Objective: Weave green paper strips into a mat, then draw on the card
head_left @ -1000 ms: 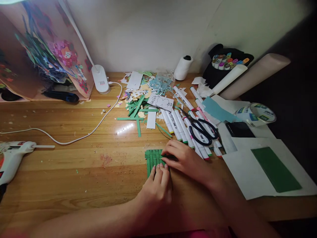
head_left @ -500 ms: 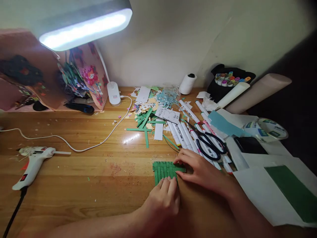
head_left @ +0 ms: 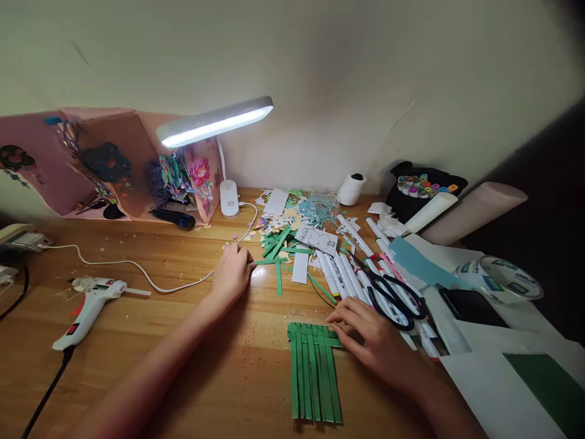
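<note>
A small weave of green paper strips (head_left: 315,378) lies on the wooden table in front of me. Long strips hang down from its woven upper rows, their lower ends loose. My right hand (head_left: 372,335) is at its upper right corner, thumb and fingertips drawn close together on the edge. My left hand (head_left: 231,271) has reached away to the upper left. Its fingers are closed at the left end of a loose green paper strip (head_left: 272,261), which lies across another green strip (head_left: 279,280). The exact grip of the left fingertips is partly hidden.
Paper scraps (head_left: 292,213), markers (head_left: 347,274) and black-handled scissors (head_left: 393,299) lie beyond the weave. A glue gun (head_left: 91,305) is at left, near a white cable (head_left: 159,288). A lamp (head_left: 219,122) stands before a pink box (head_left: 137,164). Tape (head_left: 503,280) is at right.
My left hand has left the weave and moved up and left to the loose strips, uncovering the weave's lower part. The right hand stays at its corner. The view has tilted up.
</note>
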Available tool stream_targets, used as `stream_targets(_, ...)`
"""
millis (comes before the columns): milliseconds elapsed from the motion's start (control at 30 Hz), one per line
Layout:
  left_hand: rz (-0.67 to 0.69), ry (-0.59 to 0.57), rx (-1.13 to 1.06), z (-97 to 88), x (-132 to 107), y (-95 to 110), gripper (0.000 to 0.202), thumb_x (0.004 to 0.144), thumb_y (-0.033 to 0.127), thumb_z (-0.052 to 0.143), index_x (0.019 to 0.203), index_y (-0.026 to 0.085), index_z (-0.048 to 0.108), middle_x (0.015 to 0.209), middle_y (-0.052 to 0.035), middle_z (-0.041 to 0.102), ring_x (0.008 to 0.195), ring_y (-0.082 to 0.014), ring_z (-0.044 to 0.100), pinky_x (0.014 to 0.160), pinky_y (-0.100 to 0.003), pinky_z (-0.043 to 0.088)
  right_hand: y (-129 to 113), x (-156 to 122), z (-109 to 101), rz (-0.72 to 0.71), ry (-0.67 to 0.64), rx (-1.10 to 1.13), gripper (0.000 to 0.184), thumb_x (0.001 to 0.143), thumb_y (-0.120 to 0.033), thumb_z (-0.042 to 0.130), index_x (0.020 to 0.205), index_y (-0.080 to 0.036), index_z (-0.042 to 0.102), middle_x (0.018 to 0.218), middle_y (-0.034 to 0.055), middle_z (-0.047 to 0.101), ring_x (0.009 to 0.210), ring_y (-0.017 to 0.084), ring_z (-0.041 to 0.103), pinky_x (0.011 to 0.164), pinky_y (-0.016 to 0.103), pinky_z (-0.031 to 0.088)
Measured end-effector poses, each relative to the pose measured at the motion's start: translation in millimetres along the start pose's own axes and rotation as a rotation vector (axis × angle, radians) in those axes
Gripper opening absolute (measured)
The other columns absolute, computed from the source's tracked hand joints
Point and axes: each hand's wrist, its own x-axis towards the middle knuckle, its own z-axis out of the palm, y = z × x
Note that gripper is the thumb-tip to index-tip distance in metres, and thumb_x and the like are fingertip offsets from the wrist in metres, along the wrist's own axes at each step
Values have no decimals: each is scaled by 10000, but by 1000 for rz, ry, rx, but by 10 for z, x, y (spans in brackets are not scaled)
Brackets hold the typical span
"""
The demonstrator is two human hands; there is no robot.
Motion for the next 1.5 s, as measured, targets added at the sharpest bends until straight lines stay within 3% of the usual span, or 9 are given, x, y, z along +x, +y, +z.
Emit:
stream_targets(200, -1, -99, -166, -146, -86, 80, 98, 839, 124, 568, 758, 176, 551, 836, -68, 618, 840, -238, 574, 703, -312, 410, -9, 15, 27, -58, 64, 42, 156, 902, -93, 467, 938, -200, 575, 883, 45, 604, 832, 177, 588, 721, 324, 495)
stream_targets(400, 125, -277, -462, -236, -620, 451, 83, 879, 218, 545, 802, 188, 550, 749, 9, 626, 684, -141, 576, 606, -223, 406, -222, 4, 91, -227, 264, -17, 280, 885, -74, 508, 1140, -189, 524, 1065, 83, 600, 1023, 192, 558, 890, 344, 472)
stream_targets(533, 151, -404, -690, -53, -1028, 627, 69, 884, 234, 530, 853, 186, 569, 755, 4, 624, 680, -138, 564, 600, -226, 403, -339, -1, 162, -256, 122, -108, 179, 886, -164, 563, 1063, -168, 538, 1039, 75, 630, 1030, 224, 557, 982, 431, 407)
stream_targets(700, 114, -445, -818, 147, -1185, 620, 164, 891, 265, 538, 1043, 204, 528, 781, -3, 620, 706, -160, 570, 618, -256, 411, -327, -38, 187, -89, -94, 14, 57, 911, -181, 522, 858, -183, 543, 808, 24, 618, 753, 173, 577, 671, 292, 464)
stream_targets(833, 163, -358, -707, 136, -1127, 541, 297, 870, 249, 589, 1141, 222, 469, 889, -20, 608, 815, -185, 572, 719, -307, 432, -287, -64, 166, -32, -131, 123, 89, 920, -157, 502, 913, -190, 585, 860, 22, 641, 794, 156, 591, 697, 261, 446)
stream_targets(1067, 540, -389, -228, -30, -1123, 503, 511, 609, 549, 799, 819, 178, 517, 864, -56, 574, 761, -226, 532, 617, -317, 427, -308, -36, 90, 219, -216, 280, 69, 851, -206, 626, 907, -221, 663, 891, -13, 691, 825, 135, 623, 748, 239, 452)
stream_targets(1133, 672, -415, -101, -51, -1147, 516, 476, 651, 534, 774, 846, 161, 551, 878, -78, 595, 757, -239, 547, 614, -328, 440, -313, -26, 84, 285, -245, 296, 68, 823, -226, 656, 887, -231, 681, 870, -19, 697, 787, 134, 624, 701, 233, 452)
stream_targets(1267, 793, -376, -24, -48, -1175, 514, 82, 885, 219, 580, 918, 145, 588, 913, -86, 627, 774, -223, 584, 639, -312, 455, -300, -20, 114, 327, -244, 292, 75, 803, -193, 652, 860, -226, 687, 859, -14, 699, 789, 141, 632, 701, 240, 463)
stream_targets(1500, 757, -368, -279, -7, -1139, 421, 310, 987, 309, 393, 841, 180, 634, 853, -46, 670, 737, -175, 620, 625, -264, 461, -278, -15, 101, 288, -230, 295, 124, 798, -137, 628, 846, -226, 699, 846, -8, 707, 787, 143, 650, 711, 252, 487)
